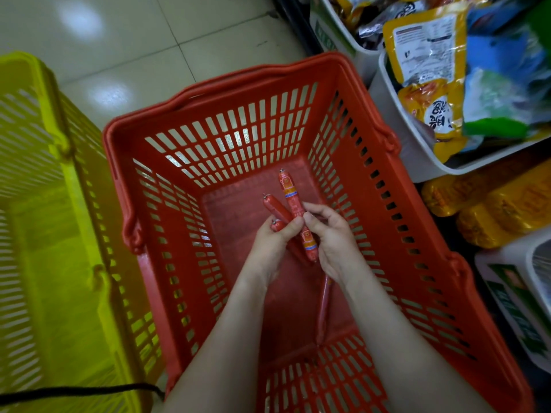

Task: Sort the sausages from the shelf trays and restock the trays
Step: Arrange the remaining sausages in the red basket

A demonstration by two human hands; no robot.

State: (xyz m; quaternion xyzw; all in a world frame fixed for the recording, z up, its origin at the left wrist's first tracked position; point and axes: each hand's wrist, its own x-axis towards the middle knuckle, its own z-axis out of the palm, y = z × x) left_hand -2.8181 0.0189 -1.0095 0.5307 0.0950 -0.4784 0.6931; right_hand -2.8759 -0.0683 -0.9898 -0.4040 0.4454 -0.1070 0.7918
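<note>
At the far left stood a yellow basket [59,144], and next to it the red basket [155,272] into which both arms reached. Low inside it the left hand [268,245] was clenched round two plain sausages [275,207], their clipped ends pointing up and away to the left. Just right of them ran one labelled sausage [290,192], long axis pointing away from the person. The right hand [337,245] pinched its middle with curled fingers [313,208], and the left thumb touched it too. A fourth sausage [323,305] lay blurred on the basket floor under the right wrist, so probably nearer that hand. That made four sausages and two baskets. Three white shelf trays [396,120] stood at the right.
</note>
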